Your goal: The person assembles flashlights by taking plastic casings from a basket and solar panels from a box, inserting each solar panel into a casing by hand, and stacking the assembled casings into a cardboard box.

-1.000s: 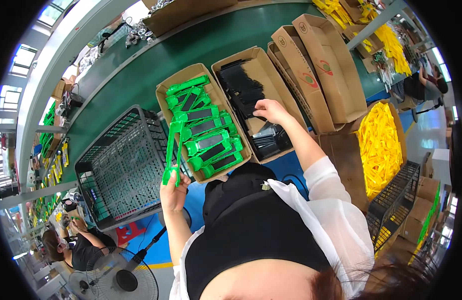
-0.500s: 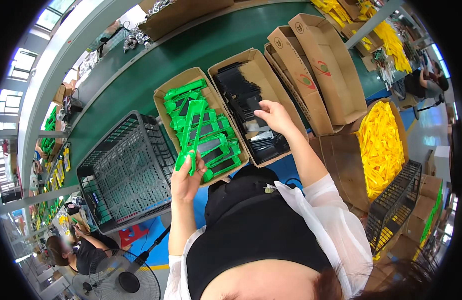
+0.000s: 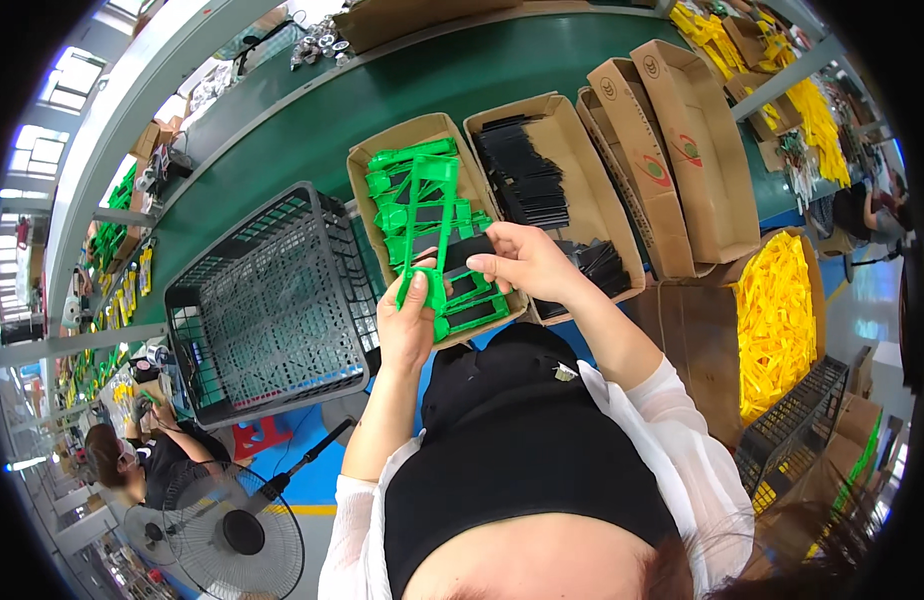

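Observation:
A long green plastic frame [image 3: 415, 205] stands tilted in my left hand [image 3: 407, 322], whose fingers close on its lower end. Pinched in my right hand [image 3: 532, 263] is a flat black plate [image 3: 469, 249], brought up against the frame's right side. Whether the plate touches the frame I cannot tell. Beneath lies a cardboard box [image 3: 366, 170] with several green frames, some with black pieces in them. To its right another cardboard box [image 3: 582, 150] carries a stack of black plates [image 3: 522, 170] and a looser pile of them [image 3: 600, 266] near its front end, partly behind my right wrist.
A black plastic crate [image 3: 267, 310] stands to the left. Cardboard trays [image 3: 697, 170] lean together at the right on the green table [image 3: 422, 85]. Beyond are a box of yellow parts [image 3: 777, 320], another black crate [image 3: 790, 420], a fan [image 3: 244, 530] and a seated person [image 3: 167, 455].
My right hand has come left from the black plates to the green frame, bringing one plate with it. The left hand still holds the frame. The whole view has shifted slightly.

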Demonstrator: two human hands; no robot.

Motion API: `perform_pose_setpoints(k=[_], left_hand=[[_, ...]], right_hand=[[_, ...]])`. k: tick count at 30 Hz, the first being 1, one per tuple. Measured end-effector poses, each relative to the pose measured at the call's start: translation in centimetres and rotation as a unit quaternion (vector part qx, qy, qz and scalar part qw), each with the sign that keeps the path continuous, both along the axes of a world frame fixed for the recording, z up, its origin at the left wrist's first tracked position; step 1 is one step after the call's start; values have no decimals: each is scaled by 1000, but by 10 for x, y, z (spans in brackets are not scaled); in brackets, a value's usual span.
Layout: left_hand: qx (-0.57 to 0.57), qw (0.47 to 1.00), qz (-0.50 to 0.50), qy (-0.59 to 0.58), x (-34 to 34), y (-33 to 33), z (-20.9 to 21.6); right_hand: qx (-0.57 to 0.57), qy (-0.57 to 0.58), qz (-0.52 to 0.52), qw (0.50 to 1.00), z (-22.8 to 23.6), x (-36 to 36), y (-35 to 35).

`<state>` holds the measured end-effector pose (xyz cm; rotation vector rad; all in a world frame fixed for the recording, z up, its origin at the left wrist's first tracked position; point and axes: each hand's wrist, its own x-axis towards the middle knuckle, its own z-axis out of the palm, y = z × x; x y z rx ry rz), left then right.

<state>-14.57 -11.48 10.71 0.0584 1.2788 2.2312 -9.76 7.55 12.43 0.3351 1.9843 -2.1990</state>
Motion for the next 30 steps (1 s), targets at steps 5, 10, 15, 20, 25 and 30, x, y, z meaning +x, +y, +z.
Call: perform_pose_setpoints(k=[5, 10, 15, 20, 25, 30], left_hand=[[-1, 999, -43, -19, -16, -35, 16], [-277, 952, -109, 66, -38, -67, 27], [-262, 947, -179, 50, -36, -75, 25], [-250, 952, -172, 39, -35, -78, 19], [-255, 950, -178, 17, -37, -78, 17], [-261, 948, -182, 22, -38, -78, 13]], right_hand=[[49, 4, -11, 999, 8, 2, 0], [30, -36, 33, 998, 8, 8, -8], [101, -73, 58, 990, 12, -1, -33], [138, -75, 50, 986, 9, -1, -41], [107, -72, 59, 990, 4, 3, -43], [169, -87, 35, 981, 9, 0, -49]])
